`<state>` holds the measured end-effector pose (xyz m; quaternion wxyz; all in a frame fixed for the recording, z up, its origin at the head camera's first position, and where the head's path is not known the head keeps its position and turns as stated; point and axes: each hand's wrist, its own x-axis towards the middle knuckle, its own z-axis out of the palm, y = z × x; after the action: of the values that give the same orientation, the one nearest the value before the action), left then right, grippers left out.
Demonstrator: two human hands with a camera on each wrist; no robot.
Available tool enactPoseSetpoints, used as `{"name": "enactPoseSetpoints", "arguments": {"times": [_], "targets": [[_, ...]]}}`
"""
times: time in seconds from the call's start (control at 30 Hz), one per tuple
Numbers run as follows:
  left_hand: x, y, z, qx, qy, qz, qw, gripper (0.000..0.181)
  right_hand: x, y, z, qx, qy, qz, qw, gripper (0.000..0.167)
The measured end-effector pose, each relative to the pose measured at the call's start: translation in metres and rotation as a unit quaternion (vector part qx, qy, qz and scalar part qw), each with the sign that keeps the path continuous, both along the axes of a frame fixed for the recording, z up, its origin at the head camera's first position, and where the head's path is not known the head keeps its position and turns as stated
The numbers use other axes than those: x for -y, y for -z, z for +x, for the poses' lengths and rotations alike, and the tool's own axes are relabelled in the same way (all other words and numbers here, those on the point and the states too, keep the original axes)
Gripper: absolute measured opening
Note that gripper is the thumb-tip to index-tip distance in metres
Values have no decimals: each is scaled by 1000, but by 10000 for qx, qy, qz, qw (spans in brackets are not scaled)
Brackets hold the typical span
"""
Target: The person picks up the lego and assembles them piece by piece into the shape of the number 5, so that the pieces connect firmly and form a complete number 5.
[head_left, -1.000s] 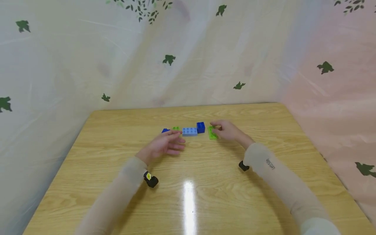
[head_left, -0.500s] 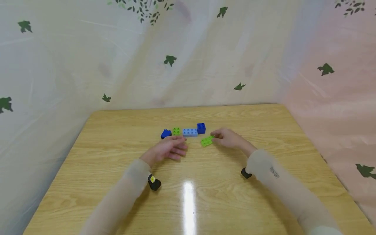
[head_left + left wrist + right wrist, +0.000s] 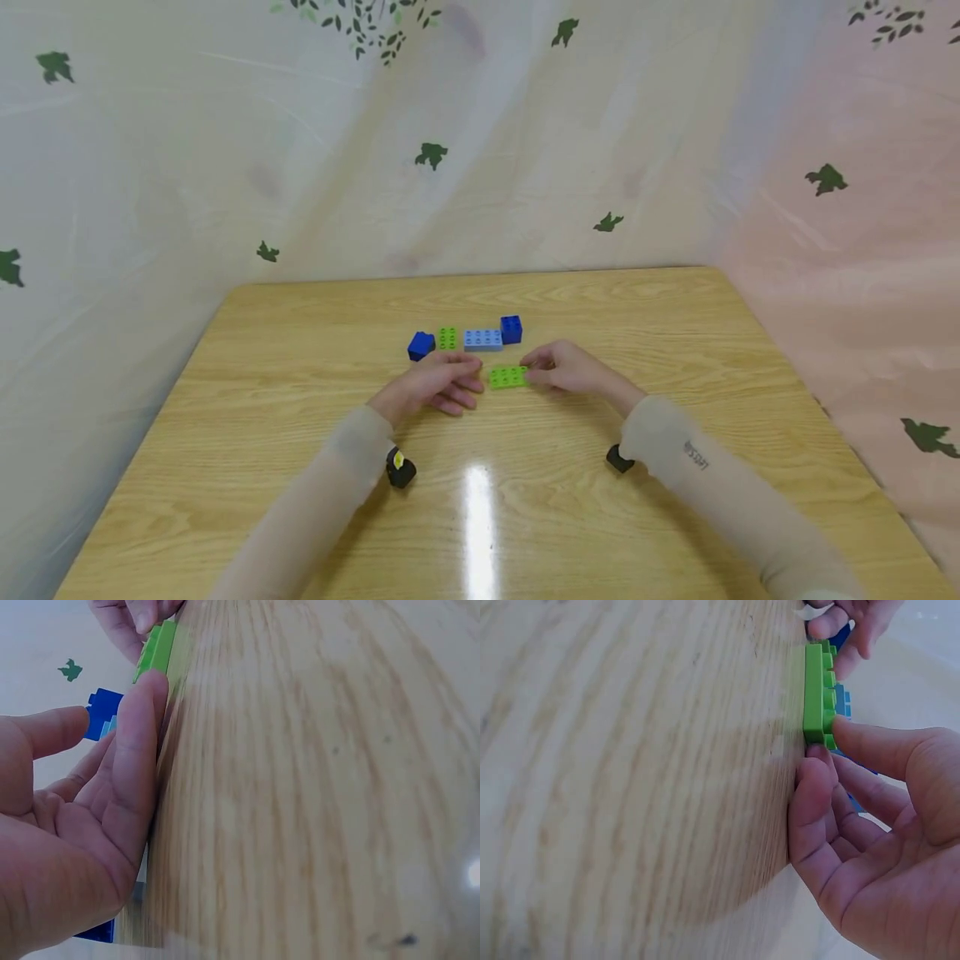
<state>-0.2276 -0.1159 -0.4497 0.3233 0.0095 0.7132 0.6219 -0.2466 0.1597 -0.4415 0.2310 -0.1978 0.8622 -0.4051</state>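
Observation:
A flat lime-green building brick (image 3: pixel 507 377) with studs lies crosswise on the table. My right hand (image 3: pixel 566 367) pinches its right end; in the right wrist view the thumb (image 3: pixel 877 746) is on the end stud. Left of that brick, my left hand (image 3: pixel 438 382) is held with relaxed, slightly bent fingers and nothing in them. Behind the hands sit a light-blue brick (image 3: pixel 483 339), a dark-blue square brick (image 3: pixel 512 329) touching its right end, a second green brick (image 3: pixel 447 337), and a dark-blue brick with an angled shape (image 3: pixel 422 345).
The wooden table (image 3: pixel 315 333) ends at a back edge in front of a pale curtain (image 3: pixel 480 167) printed with leaves and birds. Light glares off the tabletop (image 3: pixel 480 525) near the front. Each wrist wears a small black camera (image 3: pixel 401 469).
My right hand has brought the green brick left and toward me, turning it from lengthwise to crosswise. My left hand has shifted slightly nearer, uncovering the left dark-blue and second green bricks.

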Motion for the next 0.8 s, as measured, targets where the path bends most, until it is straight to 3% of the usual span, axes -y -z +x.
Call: {"name": "enactPoseSetpoints", "arguments": {"times": [0.2,0.47,0.8], "targets": [[-3,3,1,-104,-53,-122,9999,38,9,1,3,275,146,-121,9994,35],[-9,9,-2,-198,-50,-395,9990,32,14,5,4,228,330,-102,9991,33],[-13,3,-2,39,-160,-507,9986,29,16,5,6,309,313,-143,9989,34]]}}
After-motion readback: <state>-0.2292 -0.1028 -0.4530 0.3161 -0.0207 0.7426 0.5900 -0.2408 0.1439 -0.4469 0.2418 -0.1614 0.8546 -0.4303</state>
